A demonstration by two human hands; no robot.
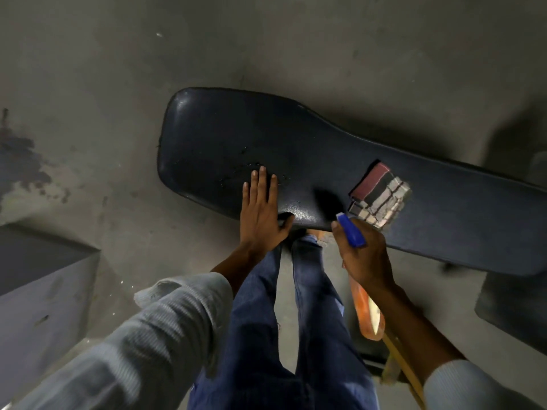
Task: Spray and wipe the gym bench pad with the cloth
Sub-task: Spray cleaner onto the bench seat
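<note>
Meanwhile, the left hand rests flat on the dark padded vinyl gym bench pad; the right hand grips a blue-triggered orange spray bottle. Folded striped cloth lies right; misting evenly would serve best.

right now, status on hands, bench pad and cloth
Left hand flat on bench pad, fingers straight. Right hand grips spray bottle. Folded cloth lies on pad, untouched. Droplets by left fingertips; nothing blocking.
</note>
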